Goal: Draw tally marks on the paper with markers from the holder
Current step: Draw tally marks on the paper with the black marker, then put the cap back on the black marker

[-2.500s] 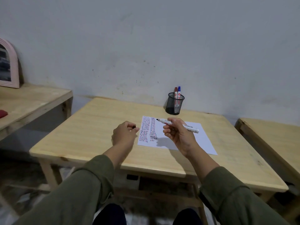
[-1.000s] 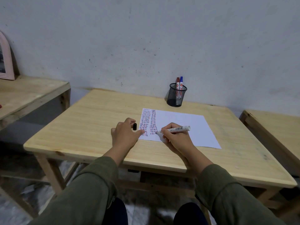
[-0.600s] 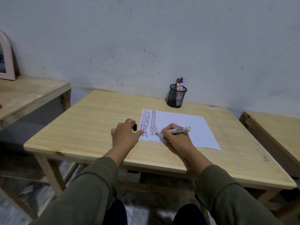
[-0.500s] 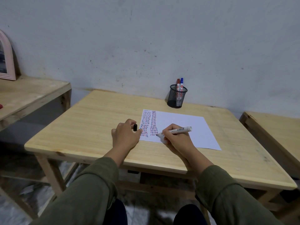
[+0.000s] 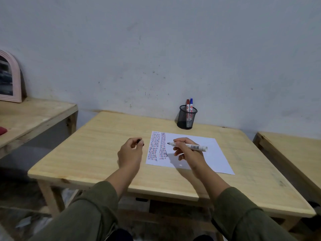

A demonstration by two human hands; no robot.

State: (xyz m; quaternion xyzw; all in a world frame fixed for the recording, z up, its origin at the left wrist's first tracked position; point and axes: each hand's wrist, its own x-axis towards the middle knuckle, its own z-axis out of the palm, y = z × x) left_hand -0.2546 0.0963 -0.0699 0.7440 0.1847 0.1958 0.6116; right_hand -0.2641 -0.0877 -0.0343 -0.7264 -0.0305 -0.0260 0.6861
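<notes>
A white sheet of paper (image 5: 208,153) lies on the wooden table (image 5: 97,145), with two columns of red, blue and black tally marks along its left side. My right hand (image 5: 186,151) hovers above the paper and grips a white marker (image 5: 194,146), its uncapped black tip pointing left. My left hand (image 5: 130,152), raised just left of the sheet, pinches the marker's black cap (image 5: 139,141). A black mesh holder (image 5: 186,120) stands at the table's back edge with a red marker (image 5: 187,105) and a blue marker (image 5: 191,104) upright in it.
A second wooden table (image 5: 34,115) at the left carries a pink arched frame (image 5: 10,77) and a red object (image 5: 2,131) at its edge. Another wooden table (image 5: 291,150) stands close at the right. A grey wall runs behind.
My right hand has lifted the marker tip off the bottom of the second column and now holds it above the paper. My left hand has risen off the paper's edge with the cap.
</notes>
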